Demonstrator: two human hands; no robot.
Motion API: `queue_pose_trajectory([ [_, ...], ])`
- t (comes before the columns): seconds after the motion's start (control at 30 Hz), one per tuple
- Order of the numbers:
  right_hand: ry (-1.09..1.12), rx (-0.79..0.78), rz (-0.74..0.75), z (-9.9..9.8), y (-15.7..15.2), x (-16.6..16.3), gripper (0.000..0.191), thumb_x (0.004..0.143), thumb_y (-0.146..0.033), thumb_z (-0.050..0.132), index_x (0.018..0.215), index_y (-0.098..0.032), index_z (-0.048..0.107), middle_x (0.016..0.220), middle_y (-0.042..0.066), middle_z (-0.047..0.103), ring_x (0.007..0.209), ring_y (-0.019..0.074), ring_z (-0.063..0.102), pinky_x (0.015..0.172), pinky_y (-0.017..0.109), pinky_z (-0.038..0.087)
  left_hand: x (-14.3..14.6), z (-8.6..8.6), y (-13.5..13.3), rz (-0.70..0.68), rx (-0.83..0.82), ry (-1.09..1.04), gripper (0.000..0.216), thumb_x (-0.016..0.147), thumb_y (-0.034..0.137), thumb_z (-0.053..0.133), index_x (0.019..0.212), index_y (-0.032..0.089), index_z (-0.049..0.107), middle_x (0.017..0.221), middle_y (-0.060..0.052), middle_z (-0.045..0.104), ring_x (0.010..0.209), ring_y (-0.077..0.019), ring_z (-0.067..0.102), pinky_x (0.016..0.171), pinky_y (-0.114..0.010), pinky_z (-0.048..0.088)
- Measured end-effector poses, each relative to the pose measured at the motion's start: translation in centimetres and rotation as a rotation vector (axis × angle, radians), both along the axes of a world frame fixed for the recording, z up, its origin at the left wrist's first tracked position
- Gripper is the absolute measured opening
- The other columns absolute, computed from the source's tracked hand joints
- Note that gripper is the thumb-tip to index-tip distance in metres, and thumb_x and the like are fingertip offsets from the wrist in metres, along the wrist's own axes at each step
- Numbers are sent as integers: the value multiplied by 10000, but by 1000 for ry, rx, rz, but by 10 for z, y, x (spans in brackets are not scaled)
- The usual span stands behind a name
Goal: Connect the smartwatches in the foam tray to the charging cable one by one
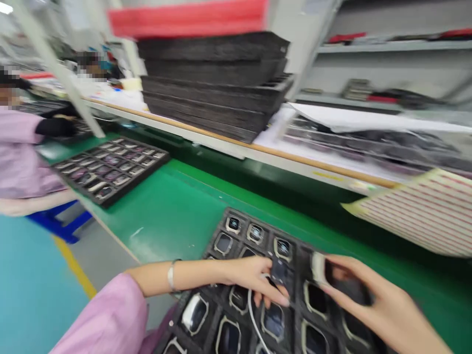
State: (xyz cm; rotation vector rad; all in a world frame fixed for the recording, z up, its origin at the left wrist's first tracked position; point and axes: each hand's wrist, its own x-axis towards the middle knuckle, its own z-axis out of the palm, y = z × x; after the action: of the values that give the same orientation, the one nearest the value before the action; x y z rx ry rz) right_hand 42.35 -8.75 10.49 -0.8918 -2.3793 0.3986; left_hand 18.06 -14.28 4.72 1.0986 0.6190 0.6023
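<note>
Over the tray (pixel 296 307), I see the right hand (pixel 383 297) pinching a watch (pixel 318 268) by its edges (probably light, stiff, scratchable; best held there); the left hand (pixel 252 274) grips a black block (pixel 279 271).

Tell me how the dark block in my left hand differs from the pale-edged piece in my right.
Color: the dark block in your left hand looks nearly black, while the pale-edged piece in your right hand has a whitish edge.
Pose: the dark block shows a broad face to the camera; the pale-edged piece is turned so its side shows.
Both are held over the black tray.
</note>
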Motion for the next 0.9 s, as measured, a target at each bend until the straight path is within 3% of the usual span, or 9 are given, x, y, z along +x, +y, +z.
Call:
queue_pose_trajectory([
  [0.1, -96, -113, 103, -10, -32, -19, 301, 869, -340, 609, 1141, -223, 556, 1117, 95, 614, 983, 276, 615, 816, 394, 560, 1, -1, -6, 10, -27, -18, 549, 632, 366, 817, 1055, 143, 547, 874, -61, 621, 558, -110, 584, 414, -183, 462],
  [0.23, -143, -163, 131, -23, -43, -39, 354, 857, -209, 629, 1193, -202, 517, 1209, 109, 567, 1119, 269, 545, 959, 435, 481, 5, -5, -12, 25, -17, 15, 534, 686, 362, 777, 1087, 128, 512, 795, -21, 576, 549, -106, 574, 406, -174, 452],
  [0.47, -174, -17, 64, -35, -54, -40, 404, 848, -229, 631, 1230, -182, 508, 1184, 129, 573, 1073, 290, 564, 901, 473, 505, 9, -5, -19, 153, 31, 147, 504, 791, 518, 630, 1038, 96, 507, 495, 45, 522, 362, -83, 460, 351, -166, 377],
  [0.6, -132, -27, 68, -31, -57, -45, 364, 856, -264, 637, 1194, -186, 527, 1137, 121, 596, 1030, 286, 578, 871, 459, 505, 5, 1, -19, 144, 2, 150, 471, 744, 529, 678, 909, 112, 535, 463, 56, 491, 335, -64, 409, 328, -148, 312],
  [0.9, -68, -110, 153, -22, -56, -42, 381, 878, -344, 661, 1195, -183, 522, 1099, 105, 606, 1006, 279, 557, 872, 449, 463, 1, 7, -21, 115, 10, 101, 388, 747, 473, 692, 839, 126, 542, 460, 67, 469, 324, -55, 378, 302, -139, 253],
])
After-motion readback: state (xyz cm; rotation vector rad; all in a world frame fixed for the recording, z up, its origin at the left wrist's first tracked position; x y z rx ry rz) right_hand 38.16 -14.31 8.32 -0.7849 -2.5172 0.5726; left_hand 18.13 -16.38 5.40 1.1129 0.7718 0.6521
